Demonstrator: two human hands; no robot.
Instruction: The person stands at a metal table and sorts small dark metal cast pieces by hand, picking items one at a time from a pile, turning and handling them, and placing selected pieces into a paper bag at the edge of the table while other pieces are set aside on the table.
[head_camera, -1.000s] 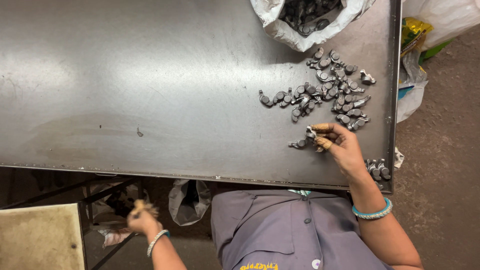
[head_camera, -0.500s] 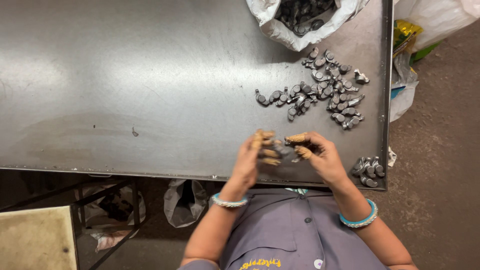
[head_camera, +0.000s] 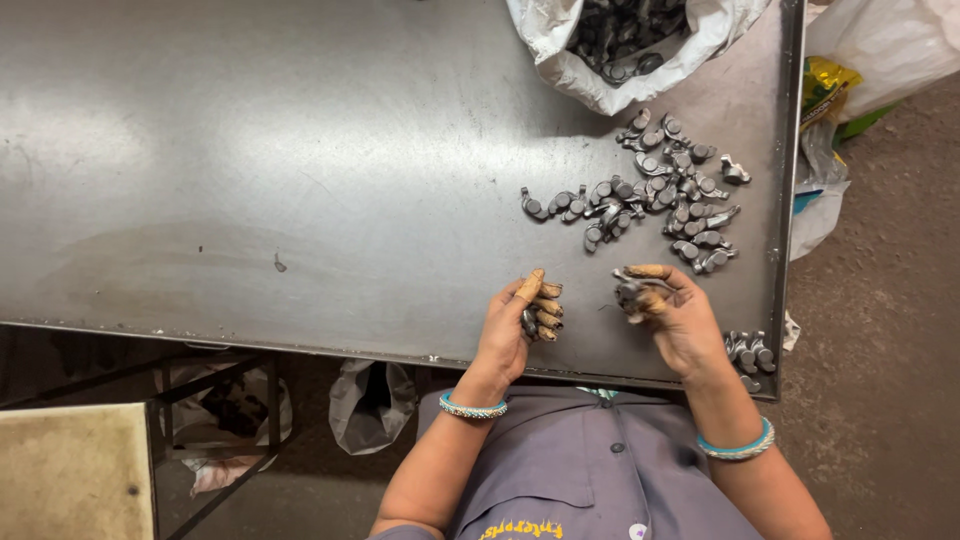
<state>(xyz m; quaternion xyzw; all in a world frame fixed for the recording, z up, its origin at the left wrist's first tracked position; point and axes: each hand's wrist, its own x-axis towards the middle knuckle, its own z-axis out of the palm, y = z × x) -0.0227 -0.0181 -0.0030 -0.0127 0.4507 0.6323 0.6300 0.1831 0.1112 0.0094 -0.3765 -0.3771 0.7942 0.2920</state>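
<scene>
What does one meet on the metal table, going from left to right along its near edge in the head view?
Bare metal table → left hand holding a small dark metal part → right hand holding dark metal parts → small heap of metal parts at the table's near right corner.

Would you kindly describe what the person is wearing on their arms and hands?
Both forearms are bare. The left hand and right hand have tan finger covers on the fingertips. Each wrist carries a turquoise beaded bangle. Short grey sleeves belong to a grey buttoned work shirt.
</scene>
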